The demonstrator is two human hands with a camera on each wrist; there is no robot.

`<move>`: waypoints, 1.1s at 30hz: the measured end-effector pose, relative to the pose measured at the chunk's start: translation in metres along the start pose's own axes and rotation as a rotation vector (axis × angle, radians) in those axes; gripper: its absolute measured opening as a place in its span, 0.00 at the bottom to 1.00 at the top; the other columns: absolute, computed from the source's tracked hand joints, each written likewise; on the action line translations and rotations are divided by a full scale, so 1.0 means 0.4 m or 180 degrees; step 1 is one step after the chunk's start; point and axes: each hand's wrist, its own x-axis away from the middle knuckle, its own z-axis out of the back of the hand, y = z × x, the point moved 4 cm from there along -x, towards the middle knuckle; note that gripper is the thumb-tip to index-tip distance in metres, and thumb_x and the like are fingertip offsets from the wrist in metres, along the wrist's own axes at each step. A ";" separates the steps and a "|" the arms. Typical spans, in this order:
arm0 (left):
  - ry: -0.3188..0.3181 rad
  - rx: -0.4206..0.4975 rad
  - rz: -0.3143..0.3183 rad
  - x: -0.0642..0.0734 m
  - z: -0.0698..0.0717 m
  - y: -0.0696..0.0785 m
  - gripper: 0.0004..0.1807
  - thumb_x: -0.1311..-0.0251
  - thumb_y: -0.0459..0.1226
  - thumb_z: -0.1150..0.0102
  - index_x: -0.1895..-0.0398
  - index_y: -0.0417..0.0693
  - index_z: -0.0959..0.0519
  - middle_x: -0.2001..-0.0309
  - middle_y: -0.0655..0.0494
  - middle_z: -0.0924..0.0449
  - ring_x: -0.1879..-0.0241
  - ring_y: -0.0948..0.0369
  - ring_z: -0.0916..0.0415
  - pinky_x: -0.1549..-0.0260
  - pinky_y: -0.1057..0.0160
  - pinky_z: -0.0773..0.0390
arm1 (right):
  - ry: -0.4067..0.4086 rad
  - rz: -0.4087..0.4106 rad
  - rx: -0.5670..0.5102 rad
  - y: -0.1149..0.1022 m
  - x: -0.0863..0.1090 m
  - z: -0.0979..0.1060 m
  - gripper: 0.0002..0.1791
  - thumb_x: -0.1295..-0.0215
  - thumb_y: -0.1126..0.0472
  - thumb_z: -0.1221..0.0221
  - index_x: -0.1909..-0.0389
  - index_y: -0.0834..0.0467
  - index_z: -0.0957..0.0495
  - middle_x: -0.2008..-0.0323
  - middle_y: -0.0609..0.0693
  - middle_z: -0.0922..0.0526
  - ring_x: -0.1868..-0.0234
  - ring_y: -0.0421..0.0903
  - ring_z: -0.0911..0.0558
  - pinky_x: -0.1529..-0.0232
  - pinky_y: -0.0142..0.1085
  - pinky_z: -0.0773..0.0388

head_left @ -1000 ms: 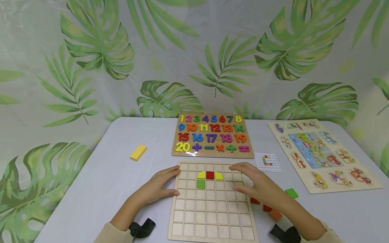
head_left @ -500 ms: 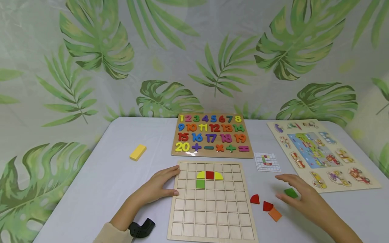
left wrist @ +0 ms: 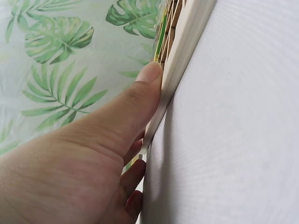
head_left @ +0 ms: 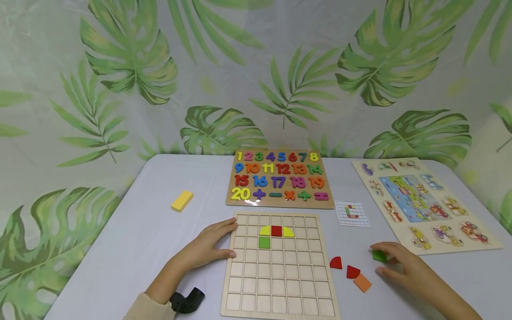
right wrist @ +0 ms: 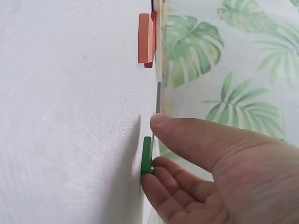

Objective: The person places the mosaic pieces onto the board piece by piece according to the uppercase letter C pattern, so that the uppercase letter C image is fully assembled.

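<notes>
My left hand (head_left: 208, 245) rests at the left edge of the wooden grid board (head_left: 256, 306), its thumb tip on the rim in the left wrist view. On the board sit two yellow quarter-round tiles, a red square tile (head_left: 276, 230) between them and a green square tile (head_left: 264, 242) below the left one. To the right of the board, my right hand (head_left: 402, 266) reaches round a second green tile (right wrist: 146, 155) on the table. Its fingertips touch that tile's edge, while the thumb stands a little apart from it in the right wrist view.
Two red quarter-round tiles (head_left: 353, 271) and an orange square tile (head_left: 362, 282) lie between board and right hand. Behind are a number puzzle (head_left: 280, 205), a pattern card (head_left: 352, 214) and a vehicle puzzle (head_left: 416, 240). A yellow block (head_left: 182, 201) lies at left.
My right hand has left the board's right side and moved right, down to the loose green tile, which has shifted slightly left. The left hand has stayed put.
</notes>
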 end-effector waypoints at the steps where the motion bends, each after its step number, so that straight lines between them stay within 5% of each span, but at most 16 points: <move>1: 0.0003 0.0004 0.0002 0.000 0.000 0.000 0.42 0.52 0.56 0.41 0.35 0.47 0.39 0.33 0.56 0.47 0.35 0.52 0.51 0.40 0.49 0.50 | -0.0009 -0.0063 0.0030 0.003 -0.001 -0.001 0.27 0.59 0.66 0.31 0.54 0.61 0.27 0.59 0.51 0.25 0.68 0.33 0.28 0.69 0.27 0.26; 7: 0.0009 0.0003 0.0006 0.002 -0.001 -0.001 0.41 0.51 0.56 0.41 0.35 0.47 0.39 0.33 0.55 0.47 0.35 0.52 0.51 0.40 0.48 0.50 | -0.0087 -0.0455 0.0222 0.021 -0.008 -0.003 0.20 0.56 0.63 0.32 0.60 0.62 0.24 0.64 0.48 0.26 0.69 0.34 0.29 0.69 0.29 0.26; 15: 0.0008 0.0008 0.0008 0.003 0.002 0.002 0.41 0.51 0.55 0.41 0.35 0.47 0.39 0.33 0.55 0.47 0.35 0.52 0.51 0.40 0.48 0.50 | -0.0238 -0.0530 0.0167 -0.007 -0.033 -0.002 0.15 0.53 0.65 0.34 0.62 0.61 0.24 0.65 0.47 0.24 0.67 0.38 0.26 0.70 0.30 0.25; 21: -0.0003 -0.0012 0.0024 0.002 0.001 0.002 0.41 0.51 0.54 0.41 0.35 0.47 0.39 0.33 0.56 0.47 0.35 0.53 0.52 0.40 0.48 0.50 | -0.0135 -0.0241 0.0006 -0.088 -0.075 0.005 0.18 0.50 0.63 0.35 0.57 0.59 0.25 0.61 0.45 0.24 0.64 0.44 0.26 0.69 0.30 0.26; 33: -0.0009 -0.0028 0.0020 0.001 -0.001 0.000 0.41 0.51 0.55 0.41 0.35 0.48 0.39 0.33 0.56 0.47 0.35 0.52 0.51 0.40 0.48 0.49 | -0.0005 0.0621 -0.0422 -0.292 -0.185 -0.042 0.17 0.45 0.60 0.37 0.54 0.52 0.25 0.55 0.40 0.25 0.62 0.39 0.26 0.66 0.32 0.25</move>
